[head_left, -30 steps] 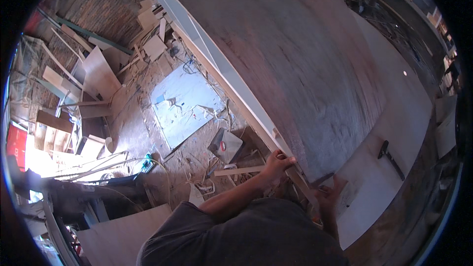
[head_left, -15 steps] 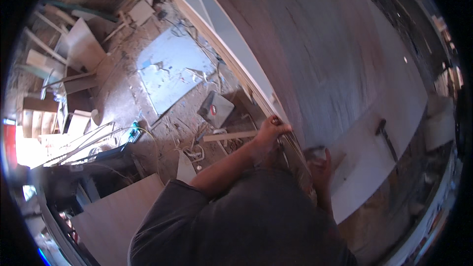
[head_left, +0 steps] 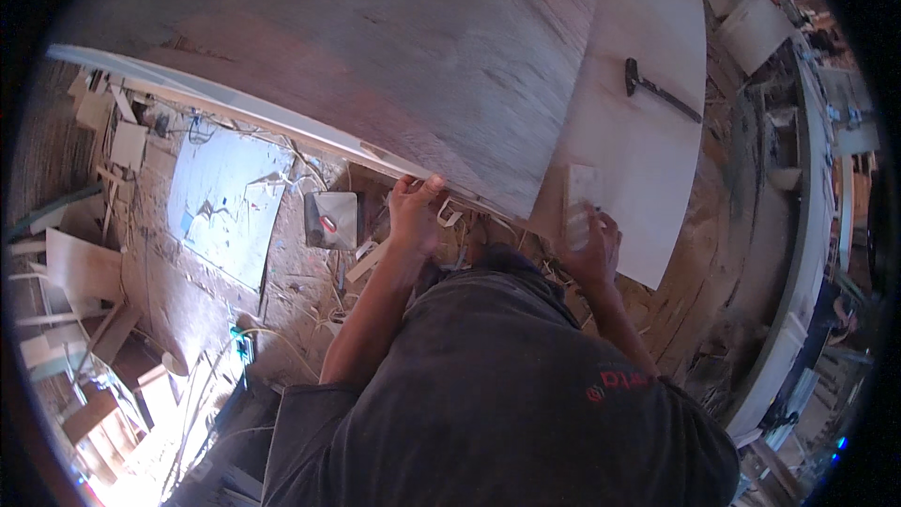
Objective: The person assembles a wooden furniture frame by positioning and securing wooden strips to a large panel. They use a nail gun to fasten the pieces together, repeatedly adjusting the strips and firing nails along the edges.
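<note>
A large wooden panel (head_left: 375,66) with a streaked grey-brown face lies before me, a pale strip (head_left: 216,103) running along its near edge. My left hand (head_left: 416,214) is closed at that edge, thumb on top and fingers curled below. A small curl of thin pale material (head_left: 450,216) hangs beside it. To the right, my right hand (head_left: 595,252) grips the lower end of a pale rectangular block (head_left: 582,186), over a whitish board (head_left: 643,160) that reaches out from the panel. A dark hammer (head_left: 660,97) rests on this board, beyond the block.
On the littered floor at left lie a light blue sheet (head_left: 221,202), a square grey plate (head_left: 333,221) with a red item, and wood offcuts (head_left: 84,268). A teal tool (head_left: 242,345) with a cable is at lower left. A long pale beam (head_left: 798,319) stands at right.
My view has turned, so the panel now runs across the top left and the hammer appears higher up. My left hand stays at the panel edge; the block in my right hand shows more clearly.
</note>
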A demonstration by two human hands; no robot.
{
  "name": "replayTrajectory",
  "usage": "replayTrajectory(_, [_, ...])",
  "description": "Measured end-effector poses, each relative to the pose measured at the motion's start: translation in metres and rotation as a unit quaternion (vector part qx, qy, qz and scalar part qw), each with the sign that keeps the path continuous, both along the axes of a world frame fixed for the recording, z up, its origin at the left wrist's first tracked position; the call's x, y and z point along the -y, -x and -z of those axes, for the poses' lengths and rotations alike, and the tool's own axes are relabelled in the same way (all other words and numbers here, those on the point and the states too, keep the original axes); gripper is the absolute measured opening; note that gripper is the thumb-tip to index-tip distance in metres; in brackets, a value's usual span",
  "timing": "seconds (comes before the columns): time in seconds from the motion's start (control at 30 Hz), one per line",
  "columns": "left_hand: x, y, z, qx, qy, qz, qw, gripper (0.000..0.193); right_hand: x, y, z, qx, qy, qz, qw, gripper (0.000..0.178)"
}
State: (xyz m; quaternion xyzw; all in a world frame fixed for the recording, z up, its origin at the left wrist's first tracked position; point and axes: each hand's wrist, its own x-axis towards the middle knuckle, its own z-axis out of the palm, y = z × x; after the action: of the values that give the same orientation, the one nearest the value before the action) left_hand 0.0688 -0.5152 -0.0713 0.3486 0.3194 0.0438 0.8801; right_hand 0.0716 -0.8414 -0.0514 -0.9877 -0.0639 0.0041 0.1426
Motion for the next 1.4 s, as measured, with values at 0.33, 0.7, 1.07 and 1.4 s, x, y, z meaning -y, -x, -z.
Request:
replayTrajectory(0.33, [-0.012,-0.001,-0.012,-0.003,0.043,0.037,0.998,0.043,-0.044,0.029,-0.023,-0.06,-0.063,-0.045,0.995,0.084])
replayTrajectory(0.7, [-0.004,-0.013,-0.025,0.013,0.043,0.041,0.998,0.034,-0.091,0.017,-0.047,-0.149,-0.201,-0.009,0.968,0.076])
replayTrajectory(1.07, [-0.001,-0.021,-0.042,0.021,0.042,0.046,0.998,0.034,-0.12,-0.001,-0.023,-0.138,-0.169,-0.035,0.975,0.044])
replayTrajectory(1.4, [0.003,-0.016,-0.034,0.045,0.06,0.038,0.996,0.028,-0.113,0.003,-0.03,-0.043,-0.223,-0.046,0.973,0.029])
